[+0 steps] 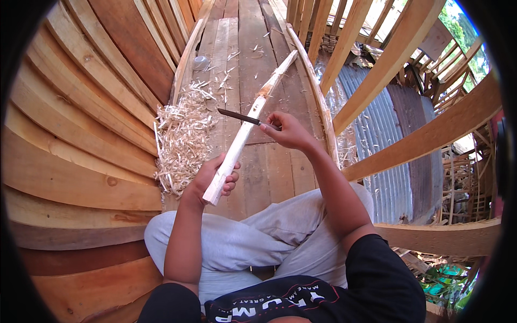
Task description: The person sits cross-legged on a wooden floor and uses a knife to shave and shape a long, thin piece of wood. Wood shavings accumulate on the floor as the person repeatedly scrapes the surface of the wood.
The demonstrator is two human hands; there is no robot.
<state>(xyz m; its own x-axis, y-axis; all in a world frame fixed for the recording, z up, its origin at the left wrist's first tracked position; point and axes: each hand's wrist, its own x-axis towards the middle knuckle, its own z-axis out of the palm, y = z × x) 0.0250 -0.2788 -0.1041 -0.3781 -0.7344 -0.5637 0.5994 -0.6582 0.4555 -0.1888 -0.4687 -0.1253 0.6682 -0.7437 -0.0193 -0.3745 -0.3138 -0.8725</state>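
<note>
My left hand (215, 175) is wrapped round the near end of a pale, whittled wooden stick (236, 148). The stick slants away to the upper right and narrows to a point at its far end, with a brownish rough patch and a knot partway along. In my right hand (286, 131) is a knife (239, 116), its handle mostly hidden by the fingers. The dark blade points left and lies across the stick near the knot; whether its edge bites into the wood I cannot tell.
A heap of curled wood shavings (186, 134) lies left of the stick on the plank floor (258, 177). Beyond it stands a small clear container (201, 63). A board wall (81, 161) rises on the left. Wooden railing slats (371, 75) run along the right, above corrugated metal sheets (377, 145).
</note>
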